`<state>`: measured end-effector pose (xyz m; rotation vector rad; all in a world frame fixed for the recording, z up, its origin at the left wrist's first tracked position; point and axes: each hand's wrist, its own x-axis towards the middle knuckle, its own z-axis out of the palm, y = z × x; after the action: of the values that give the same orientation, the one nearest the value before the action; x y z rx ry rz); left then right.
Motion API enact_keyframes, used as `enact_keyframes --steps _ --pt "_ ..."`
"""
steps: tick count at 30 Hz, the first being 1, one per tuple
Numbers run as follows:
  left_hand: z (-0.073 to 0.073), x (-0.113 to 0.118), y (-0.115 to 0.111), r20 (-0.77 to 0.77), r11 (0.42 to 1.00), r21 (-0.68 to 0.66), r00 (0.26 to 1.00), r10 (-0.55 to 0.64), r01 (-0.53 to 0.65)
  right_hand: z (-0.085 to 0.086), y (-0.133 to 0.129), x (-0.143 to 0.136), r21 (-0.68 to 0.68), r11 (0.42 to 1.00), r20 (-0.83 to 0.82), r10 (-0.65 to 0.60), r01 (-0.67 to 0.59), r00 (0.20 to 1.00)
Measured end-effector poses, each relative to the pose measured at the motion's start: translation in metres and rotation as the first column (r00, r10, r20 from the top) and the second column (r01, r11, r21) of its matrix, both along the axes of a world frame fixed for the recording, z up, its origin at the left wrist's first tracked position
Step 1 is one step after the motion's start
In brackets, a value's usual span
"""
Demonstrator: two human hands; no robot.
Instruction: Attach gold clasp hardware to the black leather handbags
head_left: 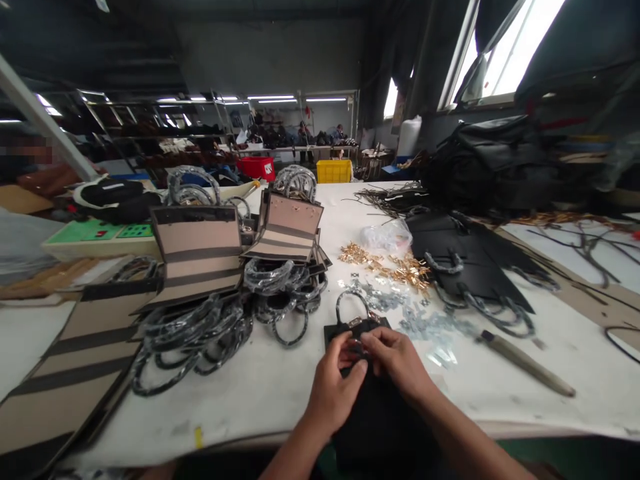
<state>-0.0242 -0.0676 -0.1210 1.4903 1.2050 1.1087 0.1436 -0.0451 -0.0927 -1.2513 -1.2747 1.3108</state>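
Note:
A black panel (380, 413) lies at the table's front edge, with a wrapped ring handle (351, 293) standing at its far end beside gold-coloured hardware (364, 321). Over the panel's upper part, my left hand (337, 383) is curled, thumb and fingers close around something small I cannot make out. Touching the same spot from the right, my right hand (395, 357) has its thumb and forefinger pinched together. What sits between the fingertips is too small to name.
Stacked beige-and-black panels (200, 240) with plastic-wrapped handles (190, 327) fill the left. Gold pieces (407, 270), flat metal plates (430, 320) and a tool with a long handle (530, 363) lie right. Black panels (463, 250) are behind the tool.

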Motion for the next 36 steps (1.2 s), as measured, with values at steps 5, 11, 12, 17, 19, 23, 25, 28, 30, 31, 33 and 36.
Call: enact_keyframes --steps 5,11,12,17,19,23,25,28,30,31,33,36 --pt "-0.017 0.016 -0.01 0.182 1.0 0.004 0.983 0.024 -0.025 -0.03 -0.018 -0.007 -0.075 0.997 -0.097 -0.004 -0.003 0.995" --pt "-0.021 0.013 -0.006 0.102 0.992 0.118 0.994 0.04 -0.052 -0.025 -0.013 -0.001 -0.11 0.992 -0.106 0.053 -0.065 0.993" --pt "-0.02 0.012 -0.007 0.122 0.996 0.088 0.992 0.023 -0.033 -0.025 -0.013 0.001 -0.102 0.992 -0.11 0.061 -0.072 0.992" --pt "-0.014 0.012 -0.009 0.152 0.999 -0.043 0.988 -0.019 0.026 -0.039 -0.018 0.007 0.001 0.998 -0.136 0.058 -0.058 0.989" --pt "-0.013 0.013 -0.009 0.143 0.997 -0.077 0.99 -0.004 0.015 -0.043 -0.02 0.007 0.024 0.999 -0.124 0.027 -0.024 0.992" --pt "-0.016 0.014 -0.008 0.128 0.99 -0.14 0.99 0.051 -0.033 -0.044 -0.022 0.006 0.053 0.997 -0.069 -0.045 0.049 0.997" --pt "-0.018 0.015 -0.008 0.107 0.991 -0.125 0.992 0.06 -0.047 -0.043 -0.022 0.006 0.056 0.998 -0.066 -0.02 0.024 0.998" --pt "-0.018 0.015 -0.008 0.092 0.995 -0.073 0.993 0.07 -0.064 -0.042 -0.02 0.007 0.035 0.998 -0.089 0.052 -0.049 0.995" --pt "-0.016 0.016 -0.008 0.093 0.997 -0.023 0.993 0.074 -0.072 -0.042 -0.019 0.007 0.029 0.997 -0.105 0.076 -0.073 0.992" --pt "-0.015 0.016 -0.009 0.091 0.997 -0.001 0.993 0.073 -0.074 -0.042 -0.019 0.008 0.03 0.997 -0.106 0.074 -0.072 0.992" --pt "-0.013 0.017 -0.009 0.084 0.997 0.009 0.994 0.074 -0.075 -0.043 -0.019 0.008 0.037 0.998 -0.099 0.059 -0.056 0.993" --pt "-0.012 0.017 -0.01 0.091 0.996 -0.042 0.992 0.084 -0.08 -0.042 -0.02 0.008 0.036 0.998 -0.092 0.046 -0.043 0.995"
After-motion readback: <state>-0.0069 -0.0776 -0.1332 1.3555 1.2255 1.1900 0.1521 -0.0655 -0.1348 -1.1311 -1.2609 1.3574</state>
